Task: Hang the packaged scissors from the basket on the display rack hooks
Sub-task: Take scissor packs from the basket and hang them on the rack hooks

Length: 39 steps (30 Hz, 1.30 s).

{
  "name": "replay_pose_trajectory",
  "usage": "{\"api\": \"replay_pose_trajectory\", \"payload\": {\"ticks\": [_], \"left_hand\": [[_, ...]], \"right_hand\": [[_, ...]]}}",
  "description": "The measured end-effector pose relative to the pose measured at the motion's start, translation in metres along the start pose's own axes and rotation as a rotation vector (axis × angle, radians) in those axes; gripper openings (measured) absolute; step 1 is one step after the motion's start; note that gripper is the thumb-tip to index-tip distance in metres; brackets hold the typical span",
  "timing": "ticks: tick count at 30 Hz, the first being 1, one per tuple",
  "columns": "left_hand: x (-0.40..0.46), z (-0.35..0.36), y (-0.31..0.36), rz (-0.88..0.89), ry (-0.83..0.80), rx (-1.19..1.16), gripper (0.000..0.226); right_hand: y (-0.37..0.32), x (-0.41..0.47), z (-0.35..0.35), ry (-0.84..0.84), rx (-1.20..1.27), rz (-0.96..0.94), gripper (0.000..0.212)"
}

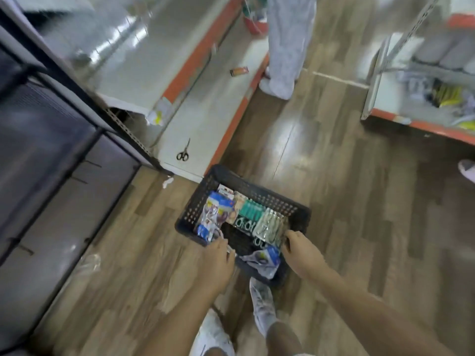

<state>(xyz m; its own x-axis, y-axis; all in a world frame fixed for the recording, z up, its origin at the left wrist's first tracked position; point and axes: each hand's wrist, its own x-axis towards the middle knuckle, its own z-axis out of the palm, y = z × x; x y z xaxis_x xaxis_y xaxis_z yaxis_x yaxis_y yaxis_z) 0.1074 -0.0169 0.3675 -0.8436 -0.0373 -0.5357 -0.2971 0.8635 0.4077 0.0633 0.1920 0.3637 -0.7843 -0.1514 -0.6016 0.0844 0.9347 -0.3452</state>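
While both hands reach into basket (pixel 295 214) on floor, step is pickup: left hand (pixel 216 263) pinches blue scissors pack (pixel 209 219); right hand (pixel 303 255) curls over rim, grip unclear; next lift pack toward rack hooks (pixel 90 164) at left

The basket (pixel 259 195) was black with a perforated wall; inside it lay blue-and-white (pixel 214 209), teal (pixel 250 210) and silvery (pixel 271 224) packs. Beyond the basket, black-handled scissors (pixel 183 152) lay on a white shelf (pixel 205 119) edged orange. The floor (pixel 347 201) was brown woodgrain.

Both hands (pixel 257 255) grip black basket (pixel 295 214) rim; packaged scissors (pixel 246 217) inside.
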Motion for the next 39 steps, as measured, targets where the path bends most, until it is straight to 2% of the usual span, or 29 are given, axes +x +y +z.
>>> {"api": "replay_pose_trajectory", "payload": {"ticks": [2, 6, 11, 16, 20, 24, 27, 29, 32, 39], "left_hand": [[0.006, 0.016, -0.01, 0.006, -0.065, 0.021, 0.04], [0.036, 0.05, -0.042, -0.023, -0.131, 0.03, 0.043], [0.096, 0.084, -0.084, -0.069, -0.131, 0.052, 0.028], [0.161, 0.119, -0.116, -0.079, -0.146, 0.072, 0.021], [0.214, 0.157, -0.133, -0.068, -0.184, 0.131, 0.025], [0.262, 0.199, -0.139, -0.078, -0.25, 0.166, 0.026], [0.301, 0.239, -0.139, -0.049, -0.266, 0.12, 0.02], [0.329, 0.269, -0.134, -0.002, -0.281, 0.113, 0.029], [0.364, 0.307, -0.116, 0.028, -0.295, 0.113, 0.044], [0.419, 0.375, -0.101, 0.071, -0.244, 0.079, 0.036]], "right_hand": [[0.015, 0.013, 0.026, -0.059, 0.021, 0.04, 0.031], [0.033, 0.045, 0.069, -0.125, 0.082, 0.087, 0.038], [0.052, 0.1, 0.12, -0.123, 0.139, 0.159, 0.036], [0.07, 0.156, 0.166, -0.048, 0.214, 0.254, 0.026], [0.092, 0.21, 0.209, 0.011, 0.329, 0.334, 0.031], [0.116, 0.264, 0.25, 0.135, 0.519, 0.502, 0.04], [0.135, 0.298, 0.28, 0.226, 0.586, 0.604, 0.032], [0.147, 0.32, 0.298, 0.294, 0.592, 0.635, 0.029], [0.159, 0.349, 0.321, 0.309, 0.582, 0.684, 0.038], [0.178, 0.381, 0.36, 0.415, 0.615, 0.696, 0.041]]}}
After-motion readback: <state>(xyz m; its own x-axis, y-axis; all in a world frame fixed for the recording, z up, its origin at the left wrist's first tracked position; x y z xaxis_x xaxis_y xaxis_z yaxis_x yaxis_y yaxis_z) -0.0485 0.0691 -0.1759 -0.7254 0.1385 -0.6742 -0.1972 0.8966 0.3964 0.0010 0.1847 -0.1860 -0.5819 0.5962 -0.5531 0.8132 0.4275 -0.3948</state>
